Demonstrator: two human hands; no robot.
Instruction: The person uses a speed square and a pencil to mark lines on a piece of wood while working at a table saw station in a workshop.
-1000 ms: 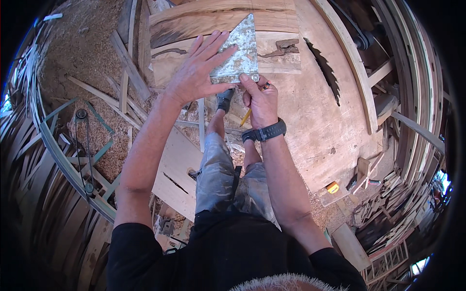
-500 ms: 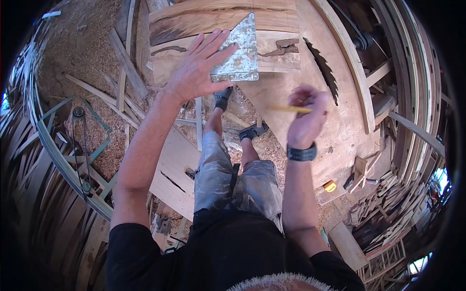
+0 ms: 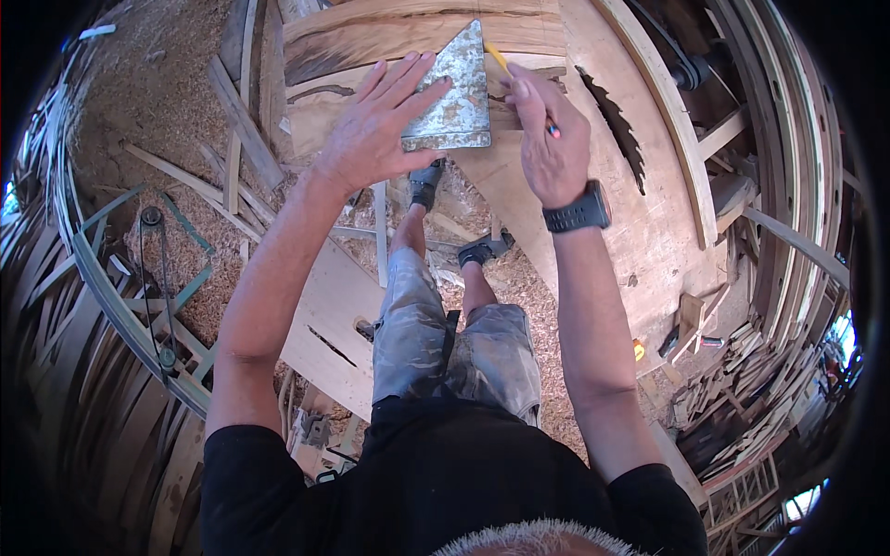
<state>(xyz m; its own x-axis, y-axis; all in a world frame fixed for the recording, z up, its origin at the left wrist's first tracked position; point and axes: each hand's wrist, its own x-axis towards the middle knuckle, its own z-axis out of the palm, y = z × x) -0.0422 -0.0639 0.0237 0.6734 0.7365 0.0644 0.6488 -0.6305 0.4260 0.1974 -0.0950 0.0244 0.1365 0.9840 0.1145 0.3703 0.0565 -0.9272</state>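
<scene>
A triangular metal square (image 3: 456,97), mottled grey and worn, lies across a wooden board (image 3: 399,37) with dark streaks and a rough knot. My left hand (image 3: 380,125) rests flat at the square's left side, fingers spread over it and the board, thumb by its near edge. A yellow pencil (image 3: 498,57) is held in my right hand (image 3: 554,139), its tip close to the square's right edge near the top corner. Whether the tip touches the wood is too small to tell. The right fingers partly hide the pencil and the board's right end.
Right of the board, a toothed saw blade (image 3: 612,125) shows in a slot in the plywood top (image 3: 672,264). A long curved timber (image 3: 667,102) borders that top. Sawdust (image 3: 158,93) and loose wood strips cover the ground at left. Scrap pieces (image 3: 742,389) are heaped lower right.
My right hand has moved up and left with the pencil, bringing its tip to the square's right edge. The left hand and the square have barely moved.
</scene>
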